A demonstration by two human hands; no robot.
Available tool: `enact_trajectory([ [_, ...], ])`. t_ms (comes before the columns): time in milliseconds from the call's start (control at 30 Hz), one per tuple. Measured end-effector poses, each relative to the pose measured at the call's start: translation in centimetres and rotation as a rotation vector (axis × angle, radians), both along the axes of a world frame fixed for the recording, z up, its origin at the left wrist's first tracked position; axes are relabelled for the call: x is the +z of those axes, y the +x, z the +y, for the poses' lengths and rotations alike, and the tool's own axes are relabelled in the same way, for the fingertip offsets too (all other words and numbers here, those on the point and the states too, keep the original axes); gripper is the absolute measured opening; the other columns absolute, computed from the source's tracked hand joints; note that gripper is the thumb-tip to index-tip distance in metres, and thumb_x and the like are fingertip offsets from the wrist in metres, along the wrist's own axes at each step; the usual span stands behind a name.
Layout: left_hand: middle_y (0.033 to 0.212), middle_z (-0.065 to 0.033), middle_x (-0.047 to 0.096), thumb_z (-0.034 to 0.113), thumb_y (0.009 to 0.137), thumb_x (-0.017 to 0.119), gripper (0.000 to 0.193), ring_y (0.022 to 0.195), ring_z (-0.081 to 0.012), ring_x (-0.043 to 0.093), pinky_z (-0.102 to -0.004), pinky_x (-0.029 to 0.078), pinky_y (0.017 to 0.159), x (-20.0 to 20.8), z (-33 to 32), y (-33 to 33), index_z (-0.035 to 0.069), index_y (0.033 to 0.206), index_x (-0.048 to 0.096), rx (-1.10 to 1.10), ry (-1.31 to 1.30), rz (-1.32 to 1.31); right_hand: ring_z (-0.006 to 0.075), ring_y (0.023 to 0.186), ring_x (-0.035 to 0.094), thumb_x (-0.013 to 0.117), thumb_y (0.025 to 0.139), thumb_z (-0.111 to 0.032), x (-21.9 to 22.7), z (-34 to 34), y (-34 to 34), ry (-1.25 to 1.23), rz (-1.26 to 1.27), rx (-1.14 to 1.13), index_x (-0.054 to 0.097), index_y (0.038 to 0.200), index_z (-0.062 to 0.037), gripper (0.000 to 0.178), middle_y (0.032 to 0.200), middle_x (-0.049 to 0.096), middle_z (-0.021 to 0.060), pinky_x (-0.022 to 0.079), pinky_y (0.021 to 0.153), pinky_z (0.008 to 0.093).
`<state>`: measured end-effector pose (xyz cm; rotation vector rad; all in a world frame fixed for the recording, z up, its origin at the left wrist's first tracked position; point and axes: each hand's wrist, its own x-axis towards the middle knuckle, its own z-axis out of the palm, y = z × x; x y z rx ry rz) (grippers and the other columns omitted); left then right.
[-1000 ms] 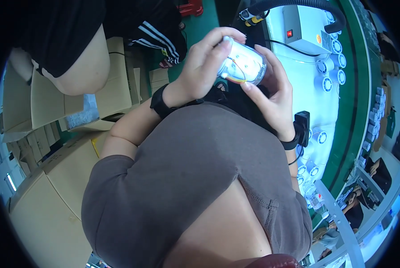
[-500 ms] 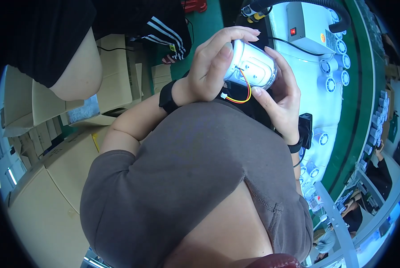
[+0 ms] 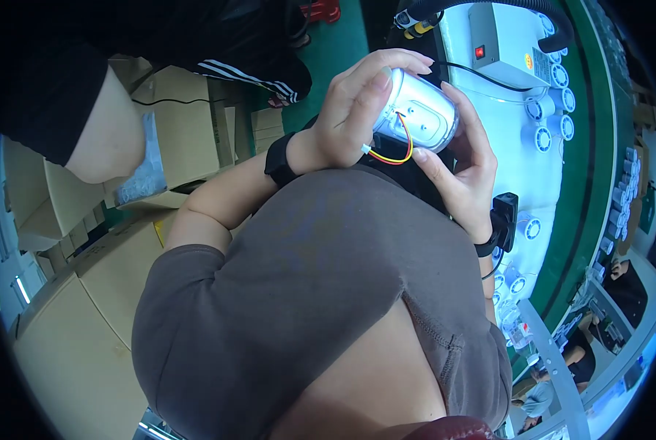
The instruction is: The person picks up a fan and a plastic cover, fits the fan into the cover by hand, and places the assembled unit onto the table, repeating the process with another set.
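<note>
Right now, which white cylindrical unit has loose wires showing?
The unit held between the left hand and right hand: red and yellow wires loop from it; the workbench units show none.

Floor (image 3: 339, 51): green;
Worktable (image 3: 540, 172): white top, right side;
Band (image 3: 599, 110): green, dark-striped, running beside the worktable;
Frame (image 3: 555, 363): grey, slanting, lower right;
Cartons (image 3: 64, 352): brown, left side;
Light strip (image 3: 23, 290): bright white, far left

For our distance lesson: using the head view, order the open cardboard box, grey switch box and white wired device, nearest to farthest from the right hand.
1. White wired device: touching the right hand.
2. Grey switch box: upper right.
3. Open cardboard box: left side.
</note>
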<state>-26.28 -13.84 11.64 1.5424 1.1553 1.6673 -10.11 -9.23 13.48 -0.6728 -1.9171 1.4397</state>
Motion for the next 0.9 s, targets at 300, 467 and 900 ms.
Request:
enact_trajectory([
  [300,0.117,-0.019,0.041,0.03,0.087,0.018,0.043,0.101,-0.0235,0.048,-0.0304,0.04,0.084,0.4,-0.5,-0.9,0.002,0.107,0.043,-0.058,-0.067,0.171,0.0193,0.101,0.048,0.068,0.067,-0.016,0.8,-0.6,-0.1,-0.12,-0.092,0.012,0.037,0.121,0.0002,0.064,0.109,0.048,0.0134,0.038,0.086,0.0308],
  [467,0.125,-0.0177,0.033,0.031,0.087,0.017,0.045,0.11,-0.0251,0.041,-0.0321,0.034,0.091,0.3,-0.5,-0.5,0.003,0.114,0.04,-0.077,-0.068,0.156,0.0191,0.099,0.049,0.067,0.069,-0.015,0.0,-0.9,-0.2,-0.027,-0.059,-0.012,0.037,0.12,0.0017,0.061,0.107,0.049,0.0141,0.039,0.085,0.0304],
  [900,0.128,-0.0202,0.027,0.042,0.089,0.019,0.055,0.118,-0.0269,0.029,-0.0338,0.026,0.096,-3.7,4.2,1.7,0.003,0.127,0.025,-0.447,-0.785,-0.58,0.0147,0.081,0.054,0.067,0.068,-0.021,-2.7,2.6,2.7,-0.278,-0.296,-0.199,0.044,0.116,-0.0038,0.056,0.099,0.053,0.0146,0.043,0.067,0.0238],
])
